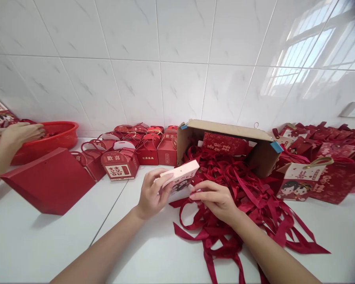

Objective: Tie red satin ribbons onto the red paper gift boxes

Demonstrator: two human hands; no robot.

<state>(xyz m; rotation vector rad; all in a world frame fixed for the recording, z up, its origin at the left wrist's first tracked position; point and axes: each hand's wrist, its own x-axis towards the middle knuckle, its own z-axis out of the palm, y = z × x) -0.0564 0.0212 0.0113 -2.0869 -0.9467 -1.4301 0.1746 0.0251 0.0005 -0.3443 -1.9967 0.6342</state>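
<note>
My left hand (155, 193) grips a small pale pink gift box (182, 177) with cartoon figures on its side, tilted above the white table. Close to the box's right end is my right hand (215, 199), its thumb and fingers pinched together. A bit of red ribbon (185, 203) shows at those fingertips, though exactly how they hold it is partly hidden. Under and behind my right hand spreads a tangled heap of dark red ribbons (266, 197), spilling out of a cardboard box (225, 128) lying on its side.
Several red gift boxes (121, 163) stand along the tiled wall. To the left, a large red bag-like box (50, 181) leans before a red basin (59, 134), where another person's hand (23, 134) works. More boxes crowd the right, including one with cartoon figures (297, 181).
</note>
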